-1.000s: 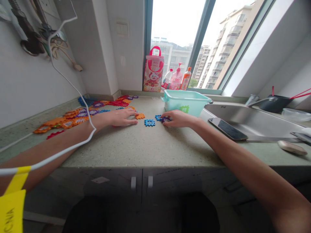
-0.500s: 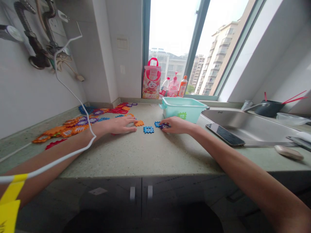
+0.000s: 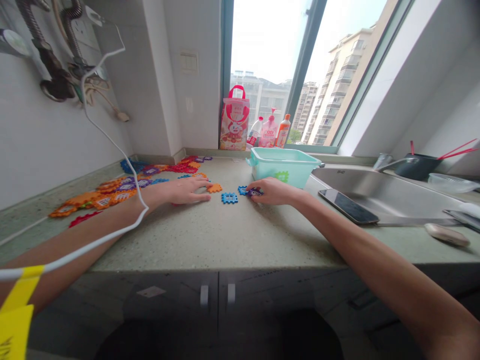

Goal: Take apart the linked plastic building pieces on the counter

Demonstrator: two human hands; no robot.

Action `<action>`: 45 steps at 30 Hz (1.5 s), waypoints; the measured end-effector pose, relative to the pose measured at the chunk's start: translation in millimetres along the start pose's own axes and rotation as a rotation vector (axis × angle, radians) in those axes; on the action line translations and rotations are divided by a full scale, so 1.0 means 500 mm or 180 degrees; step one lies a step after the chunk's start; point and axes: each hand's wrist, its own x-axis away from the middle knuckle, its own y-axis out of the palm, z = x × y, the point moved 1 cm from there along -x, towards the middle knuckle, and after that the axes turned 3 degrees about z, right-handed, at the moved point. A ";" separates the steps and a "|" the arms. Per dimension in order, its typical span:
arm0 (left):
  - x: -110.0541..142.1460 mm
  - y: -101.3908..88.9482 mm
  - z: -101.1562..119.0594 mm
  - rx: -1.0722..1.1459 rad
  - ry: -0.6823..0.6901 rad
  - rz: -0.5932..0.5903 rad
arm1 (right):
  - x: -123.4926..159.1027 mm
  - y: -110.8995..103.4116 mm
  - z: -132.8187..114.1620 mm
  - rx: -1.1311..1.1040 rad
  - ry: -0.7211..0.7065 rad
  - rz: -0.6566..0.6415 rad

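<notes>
Speckled countertop (image 3: 187, 240) below window. Blue sq. piece (image 3: 229, 198) lies flat betw. our hands, no clear long axis. Our L hand (image 3: 183, 191), fingers spread, touches orange piece (image 3: 215, 188); our R hand (image 3: 270, 191), fingers curled, grips purple piece (image 3: 255, 192) nr. tub (image 3: 283, 165).

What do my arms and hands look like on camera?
Left arm and right arm are bare, with no sleeves in view. Left hand and right hand show no gloves, rings or watch. A white cable with a yellow tag, dark-lettered, crosses before the left arm.
</notes>
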 end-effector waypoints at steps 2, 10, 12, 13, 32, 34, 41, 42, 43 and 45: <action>-0.001 0.000 -0.001 -0.0002 -0.0003 0.0002 | 0.000 -0.001 -0.004 0.0019 -0.0015 -0.0003; -0.003 0.004 -0.006 0.0004 0.0008 0.0012 | 0.000 -0.003 -0.014 -0.0080 -0.0187 -0.0006; -0.003 0.005 -0.007 -0.0002 0.0009 0.0002 | -0.001 0.000 -0.015 -0.0096 -0.0208 -0.0010; -0.003 0.005 -0.008 -0.0006 0.0011 -0.0002 | -0.001 0.001 -0.016 -0.0104 -0.0217 -0.0012; 0.000 -0.002 0.001 0.0010 -0.0070 -0.0047 | 0.002 0.002 -0.025 -0.0083 -0.0273 -0.0088; 0.001 -0.003 0.004 0.0015 -0.0090 -0.0060 | 0.003 0.002 -0.028 -0.0098 -0.0277 -0.0096; -0.003 0.001 -0.001 0.0011 -0.0086 -0.0071 | 0.005 0.002 -0.033 -0.0048 -0.0239 -0.0162; -0.004 0.002 -0.003 0.0013 -0.0074 -0.0067 | 0.005 0.001 -0.032 -0.0046 -0.0244 -0.0176; -0.004 0.003 -0.004 0.0013 -0.0067 -0.0063 | 0.005 0.001 -0.032 -0.0042 -0.0251 -0.0187; -0.005 0.003 -0.006 0.0015 -0.0060 -0.0056 | 0.006 -0.001 -0.031 -0.0044 -0.0263 -0.0183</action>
